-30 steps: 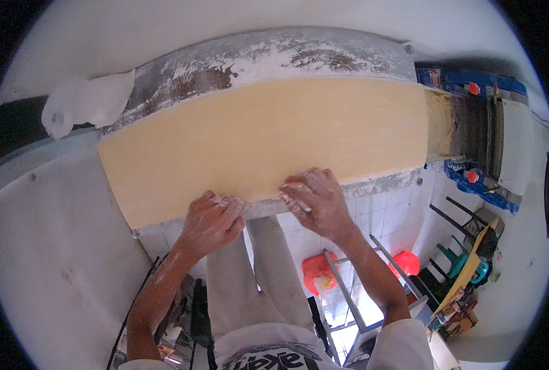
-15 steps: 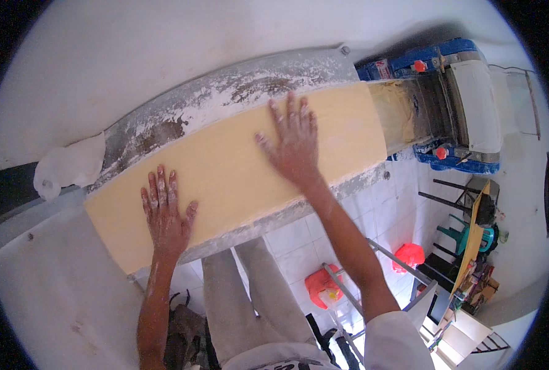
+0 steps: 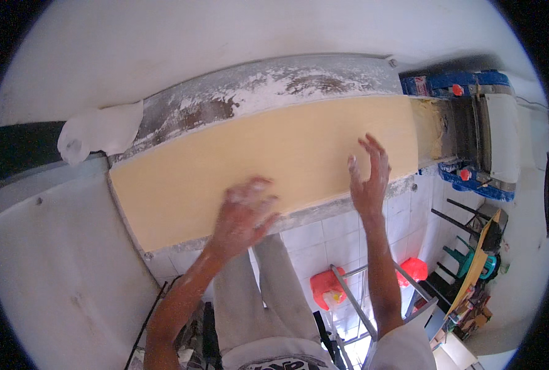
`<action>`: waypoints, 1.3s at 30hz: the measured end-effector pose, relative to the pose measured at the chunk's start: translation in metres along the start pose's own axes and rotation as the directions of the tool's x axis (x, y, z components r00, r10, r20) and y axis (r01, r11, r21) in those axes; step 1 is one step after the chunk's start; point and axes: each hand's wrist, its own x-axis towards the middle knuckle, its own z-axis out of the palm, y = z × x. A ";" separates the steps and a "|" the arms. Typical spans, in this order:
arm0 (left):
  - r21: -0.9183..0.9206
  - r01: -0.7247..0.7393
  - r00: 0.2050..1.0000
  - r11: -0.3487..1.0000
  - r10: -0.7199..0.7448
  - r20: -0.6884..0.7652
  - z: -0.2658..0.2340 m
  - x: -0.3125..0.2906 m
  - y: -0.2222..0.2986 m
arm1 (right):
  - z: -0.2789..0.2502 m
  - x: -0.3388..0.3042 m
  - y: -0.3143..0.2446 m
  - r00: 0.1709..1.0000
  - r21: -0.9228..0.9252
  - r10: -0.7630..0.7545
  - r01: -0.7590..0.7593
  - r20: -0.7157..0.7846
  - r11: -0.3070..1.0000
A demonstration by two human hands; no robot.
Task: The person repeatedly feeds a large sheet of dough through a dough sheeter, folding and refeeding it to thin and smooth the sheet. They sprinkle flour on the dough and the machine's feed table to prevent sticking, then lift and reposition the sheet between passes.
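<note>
A long pale-yellow sheet of dough lies flat along a floured metal worktop. Over its near edge, left of the middle, my left hand is raised, empty, with fingers apart and smeared by motion. Farther right, my right hand hovers over the near part of the sheet, fingers curved and spread, holding nothing. Both hands carry white flour. At the sheet's right end stands a blue roller machine with red knobs and a white cover.
A white bag lies at the worktop's left end. Below, red plastic bags and a metal frame stand on the tiled floor. A black-legged stool and a teal chair are at the right.
Both hands have come up off the dough sheet. My left hand has moved right and nearer; my right hand has moved right and nearer, its fingers now curled. The whole view has shifted slightly.
</note>
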 end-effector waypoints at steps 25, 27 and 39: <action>-0.158 0.096 0.993 0.983 -0.083 0.088 0.029 0.045 0.000 | 0.015 -0.133 -0.072 0.725 0.714 0.417 -0.665 0.548 0.217; -0.156 0.204 0.974 0.967 -0.185 0.130 0.023 0.050 0.007 | 0.017 -0.130 -0.074 0.707 0.737 0.430 -0.664 0.561 0.130; 0.023 -0.163 0.983 0.986 0.160 0.085 0.027 0.040 0.015 | 0.019 -0.128 -0.067 0.745 0.750 0.399 -0.636 0.534 0.183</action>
